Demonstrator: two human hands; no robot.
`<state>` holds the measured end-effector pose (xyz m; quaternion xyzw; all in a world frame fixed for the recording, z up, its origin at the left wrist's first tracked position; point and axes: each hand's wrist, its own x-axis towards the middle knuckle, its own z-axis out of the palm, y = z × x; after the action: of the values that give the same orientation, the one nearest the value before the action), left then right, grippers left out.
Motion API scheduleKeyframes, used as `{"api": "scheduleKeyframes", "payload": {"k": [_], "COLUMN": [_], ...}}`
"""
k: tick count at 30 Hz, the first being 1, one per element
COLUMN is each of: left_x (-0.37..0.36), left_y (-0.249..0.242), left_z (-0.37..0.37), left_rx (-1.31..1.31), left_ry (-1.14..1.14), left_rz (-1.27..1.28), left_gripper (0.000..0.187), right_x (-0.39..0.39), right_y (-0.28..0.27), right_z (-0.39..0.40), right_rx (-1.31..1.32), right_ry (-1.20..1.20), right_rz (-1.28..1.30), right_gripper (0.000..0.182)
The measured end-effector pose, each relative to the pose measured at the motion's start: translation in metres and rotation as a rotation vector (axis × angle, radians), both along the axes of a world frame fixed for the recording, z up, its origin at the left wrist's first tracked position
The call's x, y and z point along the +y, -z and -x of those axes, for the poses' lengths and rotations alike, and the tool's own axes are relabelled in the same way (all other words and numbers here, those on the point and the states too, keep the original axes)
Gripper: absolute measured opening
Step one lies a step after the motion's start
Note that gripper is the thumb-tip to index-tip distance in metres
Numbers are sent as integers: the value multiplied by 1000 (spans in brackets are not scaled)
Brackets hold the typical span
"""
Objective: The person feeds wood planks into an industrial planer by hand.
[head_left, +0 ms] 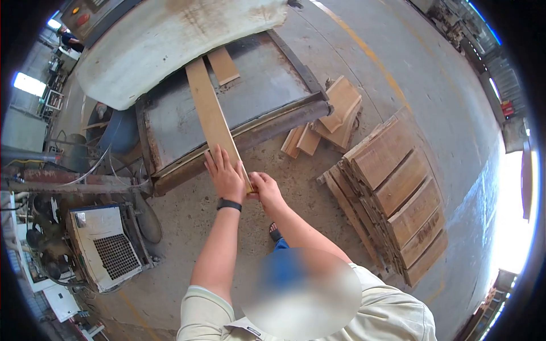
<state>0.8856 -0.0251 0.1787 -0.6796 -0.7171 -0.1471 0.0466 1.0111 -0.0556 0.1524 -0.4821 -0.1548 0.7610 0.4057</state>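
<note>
A long wooden board (pixel 209 108) lies on the metal machine bed (pixel 170 122), its far end passing under the pale machine cover (pixel 182 45). My left hand (pixel 227 175) rests flat on the near end of the board, fingers stretched out, with a dark band at the wrist. My right hand (pixel 265 190) grips the board's near right corner, thumb and fingers closed around its edge. To the right of the long board, a shorter board (pixel 223 66) also lies on the bed, partly hidden by the cover.
A stack of wide planks (pixel 415 210) stands on the floor to my right. Loose board pieces (pixel 341 108) lie beyond it. A metal roller (pixel 244 142) runs along the bed's front edge. At lower left sits a motor unit with a grille (pixel 116 256). Another person (pixel 71 41) appears far left.
</note>
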Motion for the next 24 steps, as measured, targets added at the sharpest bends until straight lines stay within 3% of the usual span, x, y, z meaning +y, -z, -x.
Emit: {"api": "scheduleKeyframes", "payload": {"k": [1, 4, 9, 14, 18, 20, 22, 24], "left_x": [13, 39, 84, 130, 156, 164, 175, 190], "left_y": [3, 3, 3, 14, 20, 21, 22, 30], "left_z": [2, 0, 4, 13, 21, 25, 29, 43], "left_rx": [-1, 10, 12, 46, 42, 33, 29, 35], "left_ry": [-3, -19, -51, -62, -52, -34, -23, -1], "left_rz": [0, 34, 56, 31, -3, -20, -33, -59], "left_gripper": [61, 59, 58, 59, 58, 57, 57, 57], "right_x": [7, 14, -35, -155, -273, -329, -365, -409], "right_y": [3, 5, 79, 178, 236, 260, 255, 283], "right_z": [-3, -22, -82, -158, -217, -243, -262, -280], "right_rx": [124, 146, -93, -472, -897, -1006, -1061, -1056], "right_ry": [14, 19, -89, -181, -437, -600, -643, -647], "right_rz": [-6, -52, 53, 138, 202, 255, 368, 462], "right_gripper": [48, 51, 45, 27, 34, 32, 26, 26]}}
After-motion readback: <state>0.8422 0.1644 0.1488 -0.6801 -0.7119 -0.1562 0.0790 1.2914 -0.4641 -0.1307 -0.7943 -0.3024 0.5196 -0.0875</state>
